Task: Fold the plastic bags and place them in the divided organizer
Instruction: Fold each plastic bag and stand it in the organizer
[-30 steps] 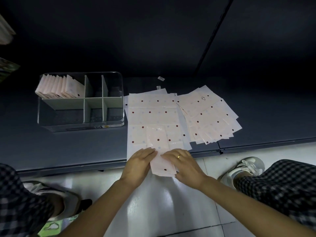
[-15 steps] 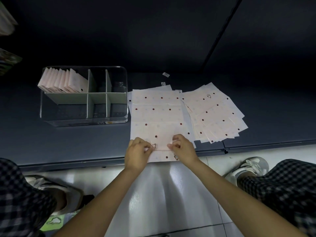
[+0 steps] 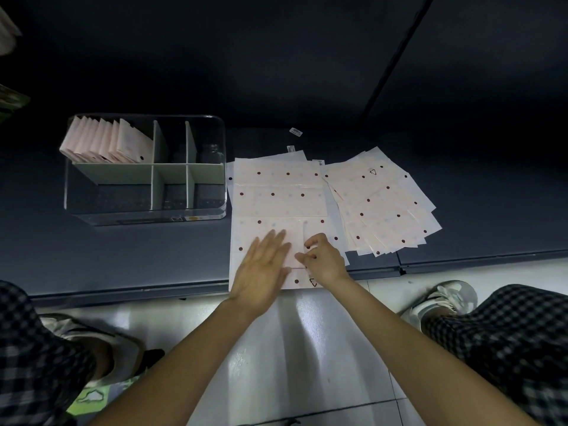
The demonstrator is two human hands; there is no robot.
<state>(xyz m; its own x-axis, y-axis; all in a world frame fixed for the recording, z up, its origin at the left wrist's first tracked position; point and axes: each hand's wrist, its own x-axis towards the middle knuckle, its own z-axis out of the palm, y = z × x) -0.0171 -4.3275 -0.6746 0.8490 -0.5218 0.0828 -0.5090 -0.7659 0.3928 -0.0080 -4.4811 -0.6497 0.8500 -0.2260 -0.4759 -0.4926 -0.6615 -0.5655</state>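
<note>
Left hand: flat, fingers straight and spread, pressing the folded pale-pink plastic bag with dark red dots; slightly blurred, so how firmly it presses cannot be told
Right hand: fingers curled, pinching the bag's right edge at the fold line
Surface: dark blue-grey low shelf carries everything; the bag lies at its near edge on the flat stack of unfolded pink dotted bags
Organizer: clear rectangular divided organizer with grey-green partitions, left of the stack; a row of folded pink bags stands in its back-left compartment
Spare pile: fanned heap of pink dotted bags, just right of the stack
Handling: probably thin, light, limp film; likely slippery against the sheets beneath and apt to spring open
Grip: best held by the folded edges, palm flattening the crease; pinch only the top layer to avoid dragging the stack
</note>
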